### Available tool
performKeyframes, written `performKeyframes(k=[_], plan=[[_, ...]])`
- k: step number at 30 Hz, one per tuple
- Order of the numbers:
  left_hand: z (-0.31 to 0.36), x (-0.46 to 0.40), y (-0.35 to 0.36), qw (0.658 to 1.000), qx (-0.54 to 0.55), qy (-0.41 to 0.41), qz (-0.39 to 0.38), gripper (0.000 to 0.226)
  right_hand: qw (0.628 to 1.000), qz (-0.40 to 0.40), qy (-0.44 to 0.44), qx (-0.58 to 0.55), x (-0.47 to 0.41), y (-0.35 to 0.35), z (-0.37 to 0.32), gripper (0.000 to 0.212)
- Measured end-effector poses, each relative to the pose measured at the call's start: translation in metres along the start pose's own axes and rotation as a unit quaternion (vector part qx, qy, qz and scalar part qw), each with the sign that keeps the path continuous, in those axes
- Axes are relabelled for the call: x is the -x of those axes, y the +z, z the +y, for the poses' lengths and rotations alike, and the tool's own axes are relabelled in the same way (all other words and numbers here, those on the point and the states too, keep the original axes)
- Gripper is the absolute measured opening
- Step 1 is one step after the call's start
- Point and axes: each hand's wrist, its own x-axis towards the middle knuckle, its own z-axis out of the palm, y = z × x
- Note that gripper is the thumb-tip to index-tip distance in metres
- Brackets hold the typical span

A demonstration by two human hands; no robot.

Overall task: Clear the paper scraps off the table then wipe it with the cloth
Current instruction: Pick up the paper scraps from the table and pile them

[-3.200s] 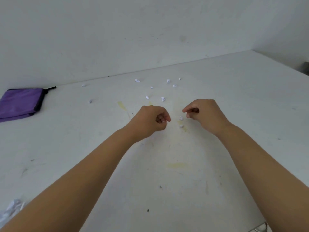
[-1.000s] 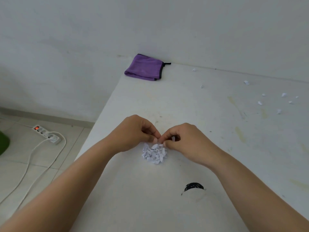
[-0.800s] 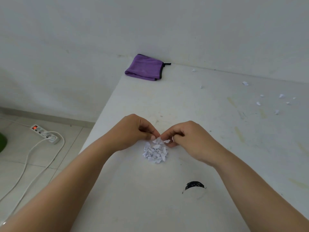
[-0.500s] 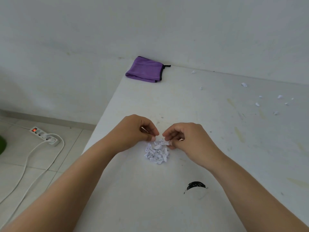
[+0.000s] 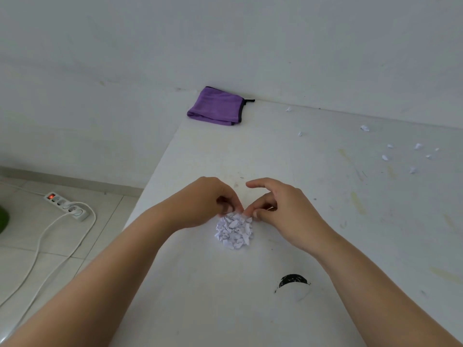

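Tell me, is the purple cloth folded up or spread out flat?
Folded. The purple cloth lies as a small thick bundle at the table's far corner by the wall, with doubled layers showing along its front edge.

Soft, even daylight filled the frame, fairly bright with no glare. Only faint shadows lay under the hands [image 5: 250, 206] on the tabletop [image 5: 325, 221]. The wide lens bowed edges toward the corners. Focus was a little soft throughout, with slight compression smearing.

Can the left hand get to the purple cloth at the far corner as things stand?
Probably yes: the table between the left hand and the purple cloth looks bare, though it would take a long forward stretch.
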Motion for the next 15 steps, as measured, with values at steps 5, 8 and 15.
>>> performKeyframes(k=[5, 8, 15], plan=[[-0.004, -0.003, -0.002, 1.000, 0.027, 0.012, -0.001, 0.029, 0.999, 0.017, -0.022, -0.022, -0.002, 0.000, 0.003, 0.051], [-0.001, -0.012, -0.008, 0.999, 0.026, 0.030, 0.007, 0.016, 0.998, 0.043, -0.033, -0.036, -0.007, -0.007, 0.002, 0.049], [0.031, -0.084, -0.016, 0.995, -0.009, 0.078, 0.067, 0.014, 0.987, 0.153, 0.031, -0.046, -0.054, -0.070, 0.039, 0.021]])
